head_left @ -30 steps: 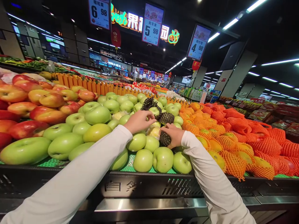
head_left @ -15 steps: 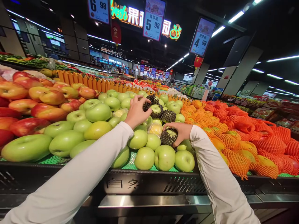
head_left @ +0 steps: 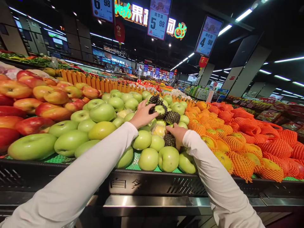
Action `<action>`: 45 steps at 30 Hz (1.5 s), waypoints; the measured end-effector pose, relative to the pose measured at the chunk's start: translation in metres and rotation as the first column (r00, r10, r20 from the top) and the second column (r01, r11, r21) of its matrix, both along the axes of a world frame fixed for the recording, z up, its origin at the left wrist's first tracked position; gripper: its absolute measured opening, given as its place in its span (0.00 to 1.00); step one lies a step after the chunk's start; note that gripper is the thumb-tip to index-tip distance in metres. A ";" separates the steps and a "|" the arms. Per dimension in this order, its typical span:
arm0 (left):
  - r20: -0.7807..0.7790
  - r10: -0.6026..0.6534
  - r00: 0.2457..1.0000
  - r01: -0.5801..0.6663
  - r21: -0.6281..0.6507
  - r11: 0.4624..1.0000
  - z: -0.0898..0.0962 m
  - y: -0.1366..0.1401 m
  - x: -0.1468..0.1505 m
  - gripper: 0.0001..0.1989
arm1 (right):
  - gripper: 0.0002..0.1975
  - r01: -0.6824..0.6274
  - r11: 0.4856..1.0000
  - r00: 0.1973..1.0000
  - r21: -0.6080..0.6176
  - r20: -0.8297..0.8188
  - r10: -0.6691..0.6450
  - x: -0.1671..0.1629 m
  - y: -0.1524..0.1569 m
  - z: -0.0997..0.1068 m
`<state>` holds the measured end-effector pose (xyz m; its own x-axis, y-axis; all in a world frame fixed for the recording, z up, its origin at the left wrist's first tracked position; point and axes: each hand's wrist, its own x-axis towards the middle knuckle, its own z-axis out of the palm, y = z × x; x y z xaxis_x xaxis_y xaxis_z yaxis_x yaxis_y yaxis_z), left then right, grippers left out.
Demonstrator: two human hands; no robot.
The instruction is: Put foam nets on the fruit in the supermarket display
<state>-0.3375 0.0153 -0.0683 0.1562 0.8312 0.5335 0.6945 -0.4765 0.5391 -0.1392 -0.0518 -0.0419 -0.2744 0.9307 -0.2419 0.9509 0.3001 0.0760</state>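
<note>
Among the green apples, my left hand [head_left: 143, 114] is curled against the left side of a green apple in a black foam net [head_left: 160, 110], its thumb along the front. My right hand [head_left: 178, 132] is wrapped over another black-netted apple [head_left: 169, 140] lower down, covering much of it. Between the hands sits a pale yellow fruit in clear wrap [head_left: 157, 130]. One more black-netted apple [head_left: 172, 117] lies just above my right hand. Bare green apples [head_left: 168, 159] line the front of the bin.
Red-yellow apples [head_left: 28, 106] are heaped on the left. Oranges in orange nets [head_left: 241, 163] and fruit in red nets [head_left: 273, 144] fill the right. A black bin edge [head_left: 154, 180] runs along the front, and an orange picket divider [head_left: 87, 80] stands behind.
My right hand has shifted a little left and turned over its netted apple, hiding more of it. My left hand stays at its netted apple, its fingers lower. The view has moved slightly.
</note>
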 end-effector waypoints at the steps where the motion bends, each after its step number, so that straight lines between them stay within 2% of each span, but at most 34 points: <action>1: -0.005 0.001 1.000 -0.001 -0.005 1.000 0.000 0.001 0.000 0.33 | 0.55 -0.049 0.998 0.998 -0.037 -0.037 0.048 0.006 0.007 0.001; 5: -0.036 0.008 0.999 -0.009 -0.019 1.000 -0.001 0.006 -0.003 0.34 | 0.48 -0.264 0.956 0.925 -0.126 -0.316 0.214 0.042 0.033 0.005; 9: -0.073 0.015 0.997 -0.015 -0.004 1.000 -0.001 0.011 -0.004 0.32 | 0.42 -0.368 0.918 0.830 -0.145 -0.496 0.255 0.061 0.038 0.005; 11: -0.079 0.036 0.996 -0.037 -0.008 0.999 0.000 0.013 -0.005 0.29 | 0.37 -0.311 0.945 0.807 -0.097 -0.553 0.209 0.062 0.039 0.002; 13: -0.085 0.046 0.995 -0.048 -0.018 0.999 -0.001 0.014 -0.006 0.29 | 0.32 -0.138 0.990 0.789 0.035 -0.600 0.131 0.061 0.043 -0.003; 14: -0.094 0.043 0.995 -0.046 -0.024 0.999 -0.002 0.014 -0.006 0.29 | 0.30 -0.028 0.992 0.769 0.120 -0.631 0.098 0.060 0.046 -0.006; 16: -0.121 0.026 0.992 -0.031 -0.041 0.999 -0.003 0.016 -0.006 0.28 | 0.27 0.161 0.951 0.696 0.266 -0.713 0.082 0.057 0.052 -0.011; 18: -0.143 0.002 0.990 -0.009 -0.046 0.999 -0.005 0.016 -0.006 0.26 | 0.27 0.267 0.908 0.583 0.324 -0.804 0.116 0.053 0.056 -0.015; 21: -0.079 0.009 0.997 -0.010 -0.008 1.000 -0.003 0.013 -0.005 0.24 | 0.27 0.304 0.898 0.419 0.319 -0.891 0.175 0.046 0.055 -0.018; 23: 0.064 0.053 0.997 -0.057 0.067 0.996 0.002 0.006 -0.006 0.25 | 0.26 0.302 0.897 0.358 0.322 -0.911 0.206 0.041 0.053 -0.019; 25: 0.246 0.045 0.968 -0.098 0.209 0.973 0.009 -0.007 -0.007 0.24 | 0.26 0.315 0.893 0.294 0.321 -0.928 0.229 0.037 0.050 -0.018; 27: 0.386 -0.066 0.920 -0.083 0.356 0.931 0.017 -0.021 -0.006 0.21 | 0.26 0.334 0.895 0.194 0.295 -0.951 0.241 0.035 0.048 -0.016; 29: 0.461 -0.234 0.856 0.029 0.410 0.911 0.024 -0.033 -0.004 0.19 | 0.29 0.316 0.916 0.081 0.246 -0.969 0.233 0.034 0.046 -0.013; 32: 0.513 -0.450 0.731 0.337 0.303 0.891 0.027 -0.044 0.001 0.21 | 0.35 0.190 0.969 -0.030 0.160 -0.985 0.169 0.031 0.041 -0.009; 34: 0.520 -0.516 0.681 0.498 0.187 0.846 0.025 -0.045 0.004 0.24 | 0.39 0.086 0.990 -0.056 0.109 -0.992 0.114 0.026 0.037 -0.009; 35: 0.518 -0.527 0.674 0.541 0.140 0.829 0.024 -0.045 0.005 0.25 | 0.40 0.041 0.995 -0.060 0.088 -0.994 0.091 0.024 0.034 -0.009; 37: 0.512 -0.522 0.683 0.560 0.093 0.823 0.022 -0.041 0.005 0.25 | 0.41 -0.036 0.997 -0.072 0.061 -0.996 0.059 0.020 0.031 -0.011; 39: 0.509 -0.489 0.708 0.513 0.105 0.852 0.020 -0.036 0.004 0.23 | 0.36 -0.081 0.996 -0.096 0.040 -0.995 0.032 0.018 0.029 -0.012; 42: 0.499 -0.417 0.760 0.406 0.137 0.904 0.021 -0.029 0.000 0.19 | 0.27 -0.053 0.998 -0.160 0.036 -0.987 0.027 0.018 0.028 -0.012; 45: 0.409 -0.392 0.824 0.408 0.053 0.912 0.024 -0.029 -0.007 0.18 | 0.26 0.004 0.998 -0.211 0.058 -0.976 0.058 0.020 0.029 -0.009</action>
<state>-0.3446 -0.0137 -0.0442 0.2575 0.7620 0.5942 0.1658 -0.6406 0.7497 -0.1194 -0.0230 -0.0512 -0.1749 0.9112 0.3731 -0.1254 0.3553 -0.9263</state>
